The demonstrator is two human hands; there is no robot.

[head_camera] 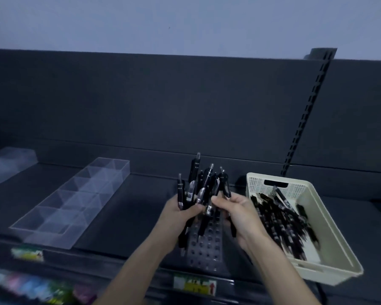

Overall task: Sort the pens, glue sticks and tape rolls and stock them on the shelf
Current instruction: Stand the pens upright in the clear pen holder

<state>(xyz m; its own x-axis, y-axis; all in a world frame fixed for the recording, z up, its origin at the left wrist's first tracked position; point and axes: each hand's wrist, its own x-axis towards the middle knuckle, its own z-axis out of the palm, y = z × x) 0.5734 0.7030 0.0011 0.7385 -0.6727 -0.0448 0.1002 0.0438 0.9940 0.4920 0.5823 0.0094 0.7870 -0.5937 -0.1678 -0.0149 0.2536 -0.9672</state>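
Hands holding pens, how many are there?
2. The left hand grips a bunch of pens above the holed pen stand; the right hand holds pens too, just left of the cream basket.

- The left hand (180, 214) curls its fingers round a bunch of pens (198, 186) — thumb laid across the front, bare forearm reaching up from the bottom edge.
- The right hand (240, 213) pinches the same bunch from the right side — its fingertips just beside the left thumb, forearm bare.
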